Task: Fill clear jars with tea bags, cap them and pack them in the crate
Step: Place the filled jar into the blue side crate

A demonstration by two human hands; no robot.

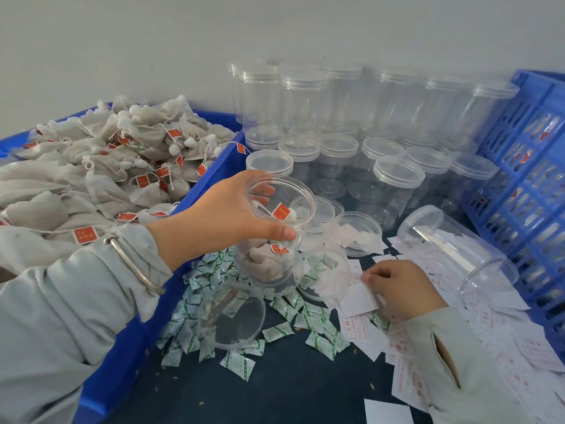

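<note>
Partly behind left hand (pixel 226 215): open jar (pixel 272 237), tea bags (pixel 266 261) blurred.

The blue bin (pixel 214 166) of tea bags (pixel 91 166) runs off the left edge. The crate (pixel 526 166) is cut by the right edge. Print on the paper slips (pixel 360 328) is too small to read. The rear jars (pixel 305 99) blur together.
</note>
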